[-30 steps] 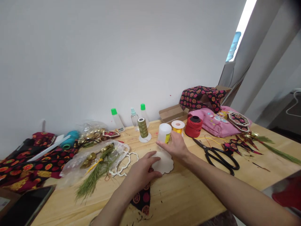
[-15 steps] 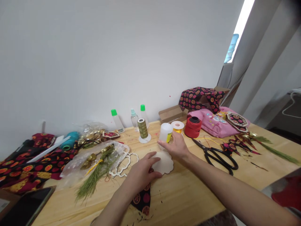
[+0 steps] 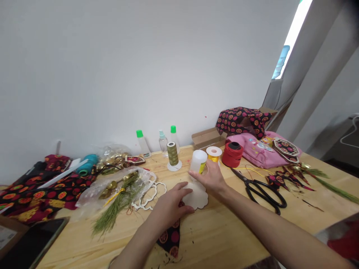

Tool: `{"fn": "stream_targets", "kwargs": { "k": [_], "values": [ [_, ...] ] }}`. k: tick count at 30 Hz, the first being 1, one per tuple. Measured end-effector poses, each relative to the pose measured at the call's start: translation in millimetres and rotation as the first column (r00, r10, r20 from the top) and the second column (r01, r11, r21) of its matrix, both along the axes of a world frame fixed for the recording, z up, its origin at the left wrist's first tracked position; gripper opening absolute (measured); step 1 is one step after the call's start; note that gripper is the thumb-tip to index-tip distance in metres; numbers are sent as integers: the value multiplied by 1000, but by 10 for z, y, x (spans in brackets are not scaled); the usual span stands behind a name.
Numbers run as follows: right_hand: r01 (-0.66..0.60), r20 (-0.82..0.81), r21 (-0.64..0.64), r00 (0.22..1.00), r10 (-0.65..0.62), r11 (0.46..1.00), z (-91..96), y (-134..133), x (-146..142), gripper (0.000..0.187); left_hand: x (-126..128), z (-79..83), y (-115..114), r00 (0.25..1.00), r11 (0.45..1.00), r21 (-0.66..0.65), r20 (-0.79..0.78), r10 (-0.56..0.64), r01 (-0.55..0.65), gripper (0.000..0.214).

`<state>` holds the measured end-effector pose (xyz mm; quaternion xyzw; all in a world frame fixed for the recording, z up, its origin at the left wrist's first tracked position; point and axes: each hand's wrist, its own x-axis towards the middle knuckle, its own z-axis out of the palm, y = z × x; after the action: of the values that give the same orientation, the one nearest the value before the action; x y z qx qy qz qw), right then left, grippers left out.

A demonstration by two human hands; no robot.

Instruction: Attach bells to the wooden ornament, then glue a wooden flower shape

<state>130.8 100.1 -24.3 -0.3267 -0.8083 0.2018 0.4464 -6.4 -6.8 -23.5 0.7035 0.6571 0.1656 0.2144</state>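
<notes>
In the head view, my right hand (image 3: 213,177) is closed round a translucent white glue bottle (image 3: 198,158) with a yellow label. The bottle appears bottom up, its lower end hidden by my fingers, just over the far edge of a pale scalloped board (image 3: 198,197). My left hand (image 3: 174,201) grips the board's left side, fingers on its face and thumb at the near edge. Patterned dark cloth (image 3: 171,239) pokes out below that hand. Left of it lie scalloped wooden frames (image 3: 148,196).
Behind stand an olive thread cone (image 3: 172,154), green-capped bottles (image 3: 143,144), a yellow thread spool (image 3: 214,152) and a red twine roll (image 3: 232,154). Black scissors (image 3: 260,188) lie to the right. Leftward are a green tassel (image 3: 114,209), a plastic bag (image 3: 92,194) and a phone (image 3: 39,243).
The view has shifted slightly, so everything sits a little further right and lower. Both hands keep their holds, with the bottle still over the board's far edge.
</notes>
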Motion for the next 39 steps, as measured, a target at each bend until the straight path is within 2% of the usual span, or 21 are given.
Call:
{"fn": "stream_targets", "kwargs": {
  "k": [12,18,26,33,39],
  "values": [
    [22,-13,-30,1000,-22,999,-13,31,11,28,-1,0,-7,1000,1000,1,-6,8,-8,44],
    [-39,-32,-5,999,39,999,17,-3,-9,26,10,8,-3,1000,1000,7,2,-4,4,42],
    [46,-10,-56,999,-46,997,-51,59,17,30,8,-10,-15,1000,999,32,2,-9,9,41],
    [-44,-5,-44,999,44,998,-35,34,8,30,11,-16,-22,1000,999,45,-11,-25,26,42],
    [13,-33,-95,999,-16,995,-49,63,10,29,6,-22,-36,999,998,61,-21,-24,26,43]
  ]
}}
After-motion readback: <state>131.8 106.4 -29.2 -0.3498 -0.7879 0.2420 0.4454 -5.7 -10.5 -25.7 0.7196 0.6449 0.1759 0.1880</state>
